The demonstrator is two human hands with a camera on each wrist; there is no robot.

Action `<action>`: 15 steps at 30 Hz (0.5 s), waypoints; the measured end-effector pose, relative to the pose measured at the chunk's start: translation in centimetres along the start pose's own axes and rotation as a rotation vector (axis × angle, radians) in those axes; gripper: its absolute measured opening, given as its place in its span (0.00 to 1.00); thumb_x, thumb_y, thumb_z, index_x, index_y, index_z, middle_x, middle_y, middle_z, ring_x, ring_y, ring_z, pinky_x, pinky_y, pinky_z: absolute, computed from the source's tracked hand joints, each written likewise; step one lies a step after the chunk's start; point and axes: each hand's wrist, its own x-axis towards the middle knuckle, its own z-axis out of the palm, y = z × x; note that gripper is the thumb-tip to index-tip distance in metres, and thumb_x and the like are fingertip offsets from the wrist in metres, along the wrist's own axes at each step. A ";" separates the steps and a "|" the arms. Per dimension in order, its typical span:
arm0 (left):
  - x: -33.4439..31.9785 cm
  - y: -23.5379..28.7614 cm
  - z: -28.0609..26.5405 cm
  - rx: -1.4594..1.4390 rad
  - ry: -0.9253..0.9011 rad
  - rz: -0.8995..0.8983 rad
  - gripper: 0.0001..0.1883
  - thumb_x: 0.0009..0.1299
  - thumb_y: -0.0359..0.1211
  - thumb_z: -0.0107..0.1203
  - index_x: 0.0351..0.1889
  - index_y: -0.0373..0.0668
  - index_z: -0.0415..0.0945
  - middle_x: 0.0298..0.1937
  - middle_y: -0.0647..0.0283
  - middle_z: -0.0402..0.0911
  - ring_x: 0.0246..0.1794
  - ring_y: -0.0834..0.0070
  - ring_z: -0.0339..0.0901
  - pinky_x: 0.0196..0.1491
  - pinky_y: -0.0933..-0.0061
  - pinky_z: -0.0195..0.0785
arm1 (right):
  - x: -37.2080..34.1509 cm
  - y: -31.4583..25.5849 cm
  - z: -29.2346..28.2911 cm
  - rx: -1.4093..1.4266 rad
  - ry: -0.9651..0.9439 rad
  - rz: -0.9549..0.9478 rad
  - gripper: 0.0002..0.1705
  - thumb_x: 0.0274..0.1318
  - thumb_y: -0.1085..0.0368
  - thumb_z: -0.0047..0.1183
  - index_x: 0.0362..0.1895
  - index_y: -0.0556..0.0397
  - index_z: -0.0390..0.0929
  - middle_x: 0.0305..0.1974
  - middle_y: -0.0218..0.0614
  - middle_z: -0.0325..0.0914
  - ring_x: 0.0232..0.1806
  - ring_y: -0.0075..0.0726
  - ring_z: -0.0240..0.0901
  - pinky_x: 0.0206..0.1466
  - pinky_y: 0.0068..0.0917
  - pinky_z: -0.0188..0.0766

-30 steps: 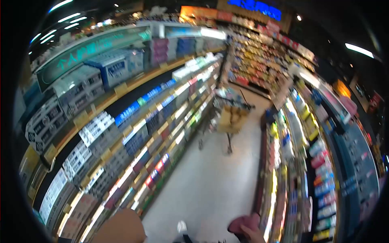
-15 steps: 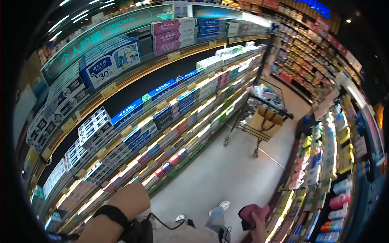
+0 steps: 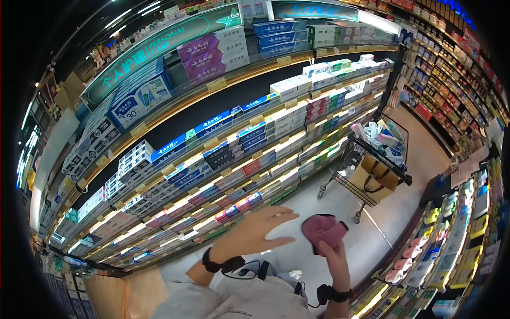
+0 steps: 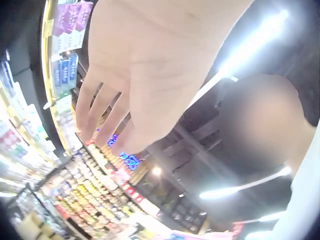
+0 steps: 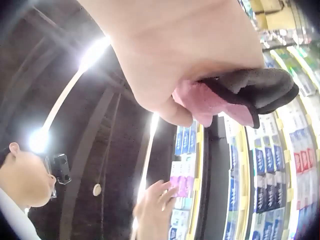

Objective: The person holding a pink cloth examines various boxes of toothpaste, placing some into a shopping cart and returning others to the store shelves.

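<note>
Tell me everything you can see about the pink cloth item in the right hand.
The pink cloth item looks soft and thick, dusty pink with dark edging; the right wrist view also shows a dark grey-black part. It is folded or bunched, so its full shape and exact kind cannot be told. The right hand grips it above the pale floor, and a gap separates it from the left hand.

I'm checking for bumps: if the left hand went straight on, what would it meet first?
From the head view, probably the pink cloth in the right hand, though depth is unclear.
</note>
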 end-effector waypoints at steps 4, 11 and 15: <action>3.4 -3.1 2.6 -0.320 -0.141 -0.164 0.27 0.67 0.36 0.67 0.64 0.44 0.76 0.50 0.58 0.81 0.48 0.63 0.80 0.52 0.66 0.73 | 4.9 -1.7 2.2 -0.133 -0.280 0.057 0.17 0.65 0.64 0.60 0.55 0.58 0.78 0.49 0.31 0.78 0.48 0.23 0.72 0.51 0.25 0.72; 5.0 -11.3 0.8 -0.465 0.062 -0.170 0.25 0.66 0.28 0.64 0.63 0.51 0.79 0.42 0.59 0.76 0.42 0.64 0.78 0.46 0.69 0.72 | 10.9 -0.8 3.0 0.018 -0.085 0.056 0.22 0.65 0.70 0.57 0.61 0.61 0.71 0.54 0.34 0.77 0.56 0.26 0.72 0.62 0.25 0.66; 4.0 -15.2 -0.5 -0.489 0.081 -0.436 0.26 0.65 0.25 0.63 0.63 0.47 0.78 0.43 0.59 0.78 0.42 0.67 0.78 0.46 0.70 0.72 | 15.5 -3.3 6.2 -0.204 -0.095 -0.049 0.13 0.61 0.74 0.59 0.50 0.58 0.76 0.46 0.28 0.76 0.50 0.22 0.70 0.55 0.23 0.67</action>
